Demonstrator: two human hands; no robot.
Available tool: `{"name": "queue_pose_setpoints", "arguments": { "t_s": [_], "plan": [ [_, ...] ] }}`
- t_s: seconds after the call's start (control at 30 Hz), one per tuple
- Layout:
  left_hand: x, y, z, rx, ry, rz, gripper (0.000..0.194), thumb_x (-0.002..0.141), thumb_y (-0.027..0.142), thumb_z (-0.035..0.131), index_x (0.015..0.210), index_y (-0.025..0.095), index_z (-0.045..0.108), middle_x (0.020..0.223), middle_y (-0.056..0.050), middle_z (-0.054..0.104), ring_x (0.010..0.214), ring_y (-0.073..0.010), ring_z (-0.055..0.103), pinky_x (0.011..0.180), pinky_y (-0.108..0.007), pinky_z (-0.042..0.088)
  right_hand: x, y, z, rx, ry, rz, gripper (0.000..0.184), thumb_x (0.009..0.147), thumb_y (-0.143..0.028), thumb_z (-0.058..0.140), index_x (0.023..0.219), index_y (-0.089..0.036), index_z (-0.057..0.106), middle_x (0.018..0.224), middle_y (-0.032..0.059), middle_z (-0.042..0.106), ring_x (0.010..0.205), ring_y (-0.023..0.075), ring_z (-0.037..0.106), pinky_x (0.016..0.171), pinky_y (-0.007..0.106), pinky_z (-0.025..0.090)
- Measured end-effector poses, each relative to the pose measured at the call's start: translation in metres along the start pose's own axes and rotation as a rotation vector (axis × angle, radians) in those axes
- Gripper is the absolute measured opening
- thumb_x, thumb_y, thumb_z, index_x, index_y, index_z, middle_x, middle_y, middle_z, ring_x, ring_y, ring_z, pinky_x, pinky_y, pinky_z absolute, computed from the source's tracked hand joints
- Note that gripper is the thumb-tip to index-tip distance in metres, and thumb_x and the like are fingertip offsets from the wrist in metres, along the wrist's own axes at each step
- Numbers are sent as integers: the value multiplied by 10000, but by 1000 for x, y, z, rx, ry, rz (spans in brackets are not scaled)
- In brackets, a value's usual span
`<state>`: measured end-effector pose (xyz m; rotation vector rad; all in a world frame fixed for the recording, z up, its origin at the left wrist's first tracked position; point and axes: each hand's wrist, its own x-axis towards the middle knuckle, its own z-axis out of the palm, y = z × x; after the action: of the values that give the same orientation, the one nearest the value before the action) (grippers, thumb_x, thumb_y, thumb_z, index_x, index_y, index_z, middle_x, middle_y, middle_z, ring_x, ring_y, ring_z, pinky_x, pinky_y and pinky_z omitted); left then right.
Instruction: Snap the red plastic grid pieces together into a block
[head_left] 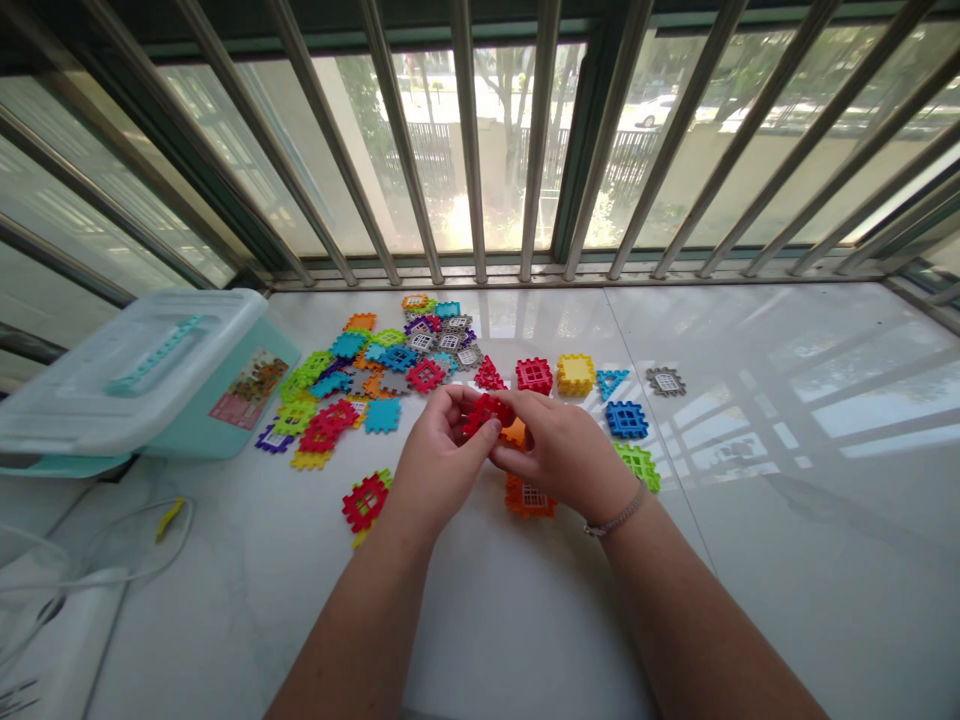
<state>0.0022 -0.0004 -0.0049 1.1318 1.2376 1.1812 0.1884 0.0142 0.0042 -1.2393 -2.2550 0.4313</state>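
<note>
Hands together mid-view — left hand (435, 450) and right hand (566, 450) both clamped by fingertips on a red interlocking piece (487, 412), over white tiled surface (487, 610). Orange window-pattern block (530, 497) near right hand, partly hidden. Beyond hands: red window-pattern block (534, 376), yellow block (576, 375), blue triangle (613, 370). Mixed-colour pile (324, 430) left — near lidded teal storage box (202, 410).

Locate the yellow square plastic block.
Head view, right of centre: the yellow block sits beyond the right hand, between the red square plastic block and blue triangular plastic frame.
</note>
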Motion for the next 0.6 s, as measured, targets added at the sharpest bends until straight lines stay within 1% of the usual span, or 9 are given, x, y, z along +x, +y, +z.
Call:
{"name": "queue_pose_setpoints", "arguments": {
  "t_s": [0.2,0.33,0.47,0.6],
  "plan": [
    [0,-2,-1,17,-4,20,310,941,304,841,1158,251,625,1032,-17,740,961,-187,753,817,-273,586,0,0,1,0,-13,9,481,995,-327,785,1446,-187,689,1412,140,810,1195,325,820,952,422,637],
    [-1,-2,-1,52,10,20,298,942,309,836,1151,253,631,1030,-18,740,950,-191,748,812,-279,582,-1,0,3,6,-22,23,476,1008,-328,774,1458,-211,672,1382,121,823,1162,311,830,911,396,634],
    [-1,-3,-1,72,17,15,307,933,322,841,1151,257,635,1037,-21,753,960,-200,751,820,-286,582,-1,0,5,-9,-28,13,517,1025,-323,749,1514,-210,627,1413,141,807,1169,314,827,896,393,637],
    [-1,-5,0,100,3,24,295,958,337,819,1173,259,634,1098,-36,769,1003,-207,749,854,-299,587,-1,-2,7,-24,-45,15,554,1022,-294,739,1550,-204,598,1418,152,803,1163,318,827,880,393,640]
  ]
}}
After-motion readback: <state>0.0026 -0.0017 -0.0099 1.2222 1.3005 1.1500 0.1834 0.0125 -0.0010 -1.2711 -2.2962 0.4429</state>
